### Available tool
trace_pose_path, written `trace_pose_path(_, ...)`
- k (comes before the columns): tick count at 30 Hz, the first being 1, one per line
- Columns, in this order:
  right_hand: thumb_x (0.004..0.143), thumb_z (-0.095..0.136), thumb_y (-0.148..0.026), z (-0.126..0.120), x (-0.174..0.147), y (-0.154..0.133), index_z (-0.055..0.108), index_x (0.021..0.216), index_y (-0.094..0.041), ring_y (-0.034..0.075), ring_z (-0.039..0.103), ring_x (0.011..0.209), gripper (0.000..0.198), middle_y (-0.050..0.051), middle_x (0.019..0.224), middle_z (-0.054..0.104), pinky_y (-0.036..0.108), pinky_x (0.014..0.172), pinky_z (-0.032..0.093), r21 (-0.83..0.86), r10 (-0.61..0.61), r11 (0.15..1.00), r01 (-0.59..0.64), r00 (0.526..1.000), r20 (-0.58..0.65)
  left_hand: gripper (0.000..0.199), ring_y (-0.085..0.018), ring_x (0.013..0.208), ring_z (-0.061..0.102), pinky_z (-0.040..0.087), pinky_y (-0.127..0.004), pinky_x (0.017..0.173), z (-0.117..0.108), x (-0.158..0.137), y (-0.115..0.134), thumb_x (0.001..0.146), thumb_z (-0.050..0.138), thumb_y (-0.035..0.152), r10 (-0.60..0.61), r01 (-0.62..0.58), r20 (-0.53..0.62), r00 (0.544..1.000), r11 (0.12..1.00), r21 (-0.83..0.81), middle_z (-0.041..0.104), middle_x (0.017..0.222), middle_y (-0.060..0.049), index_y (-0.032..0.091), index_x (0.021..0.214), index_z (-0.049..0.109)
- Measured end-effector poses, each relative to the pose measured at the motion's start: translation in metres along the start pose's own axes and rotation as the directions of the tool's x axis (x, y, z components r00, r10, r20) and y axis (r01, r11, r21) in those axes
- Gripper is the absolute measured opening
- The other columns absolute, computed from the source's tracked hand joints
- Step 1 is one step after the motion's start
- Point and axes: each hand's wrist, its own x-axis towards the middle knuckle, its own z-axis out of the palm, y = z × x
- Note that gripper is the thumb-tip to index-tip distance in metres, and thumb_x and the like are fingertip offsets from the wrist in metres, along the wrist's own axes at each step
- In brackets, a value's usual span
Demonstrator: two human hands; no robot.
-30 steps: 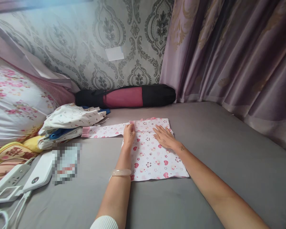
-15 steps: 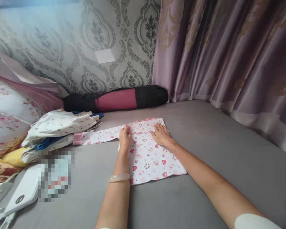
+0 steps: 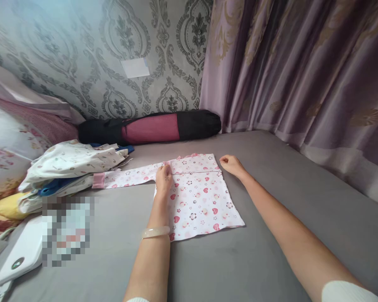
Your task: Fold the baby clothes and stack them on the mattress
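Note:
A child's long-sleeved shirt [image 3: 201,201], white with pink hearts and flowers, lies flat on the grey bed sheet. One sleeve with a pink cuff stretches out to the left; on the right, a folded-over strip runs along the top. My left hand [image 3: 164,178] is closed on the shirt near the base of that sleeve, its fingertips at the pink trim and partly hidden. Just off the shirt's upper right corner is my right hand [image 3: 233,165], fingers curled together and apart from the cloth. Nothing shows between them.
A heap of clothes [image 3: 72,161] lies left of the cuff, beside a floral pillow [image 3: 6,147]. A black and maroon long bag [image 3: 151,128] rests along the wall. A white power bank [image 3: 25,251] with cables is at the lower left. Purple curtains [image 3: 271,75] hang at right.
My right hand has lifted off the shirt's top strip and moved right, its spread fingers now curled together. My left hand stays on the shirt. The view has shifted slightly.

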Motion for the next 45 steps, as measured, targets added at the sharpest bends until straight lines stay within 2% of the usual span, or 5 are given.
trace_pose_path(7, 0.068, 0.066, -0.019, 0.001, -0.013, 0.007, 0.064, 0.096, -0.017, 0.011, 0.058, 0.063, 0.028, -0.002, 0.077, 0.066, 0.019, 0.053, 0.039, -0.139, 0.051, 0.99, -0.02, 0.974, 0.22, 0.031, -0.02, 0.097, 0.057, 0.043, -0.032, 0.091, 0.0, 0.0, 0.001, 0.081, 0.047, 0.011, -0.003, 0.002, 0.009, 1.0, 0.999, 0.042, 0.061, 0.106, -0.008, 0.018, 0.107, 0.063)
trace_pose_path(15, 0.085, 0.047, -0.017, 0.002, -0.017, -0.014, 0.06, 0.11, -0.017, 0.021, 0.06, 0.1, 0.028, 0.011, 0.11, 0.065, 0.027, 0.08, 0.043, -0.41, -0.038, 0.91, 0.06, 0.997, 0.062, 0.031, -0.02, 0.096, 0.057, 0.043, -0.031, 0.087, -0.001, -0.001, 0.004, 0.083, 0.045, 0.011, -0.004, 0.003, 0.014, 1.0, 0.999, 0.052, 0.06, 0.104, -0.008, 0.017, 0.106, 0.064)
trace_pose_path(22, 0.095, 0.026, -0.025, 0.072, -0.023, -0.078, 0.038, 0.142, -0.01, 0.023, 0.024, 0.141, 0.051, 0.013, 0.151, 0.035, 0.044, 0.115, 0.012, -0.356, -0.408, 0.78, 0.514, 0.85, 0.333, 0.03, -0.018, 0.09, 0.056, 0.044, -0.03, 0.084, -0.002, -0.002, 0.004, 0.083, 0.044, 0.011, 0.03, -0.03, -0.003, 1.0, 0.999, 0.038, 0.06, 0.099, -0.007, 0.018, 0.103, 0.065)
trace_pose_path(35, 0.097, 0.012, -0.037, 0.127, -0.021, -0.114, 0.022, 0.152, -0.013, 0.022, 0.009, 0.146, 0.061, 0.006, 0.158, 0.018, 0.049, 0.116, 0.003, -0.316, -0.381, 0.762, 0.564, 0.787, 0.485, 0.039, -0.024, 0.103, 0.056, 0.045, -0.036, 0.091, -0.006, -0.003, 0.014, 0.079, 0.042, 0.007, 0.082, -0.088, 0.04, 0.996, 0.977, 0.195, 0.062, 0.113, -0.014, 0.014, 0.111, 0.064)
trace_pose_path(45, 0.097, 0.009, -0.036, 0.126, -0.02, -0.115, 0.024, 0.151, -0.011, 0.021, 0.01, 0.146, 0.062, 0.007, 0.158, 0.018, 0.048, 0.117, 0.004, -0.344, -0.381, 0.737, 0.581, 0.779, 0.498, 0.047, -0.029, 0.144, 0.021, 0.013, -0.053, 0.117, -0.007, -0.013, 0.027, 0.089, 0.033, 0.015, 0.066, -0.157, 0.216, 0.974, 0.887, 0.434, 0.042, 0.149, -0.006, 0.022, 0.133, 0.05)
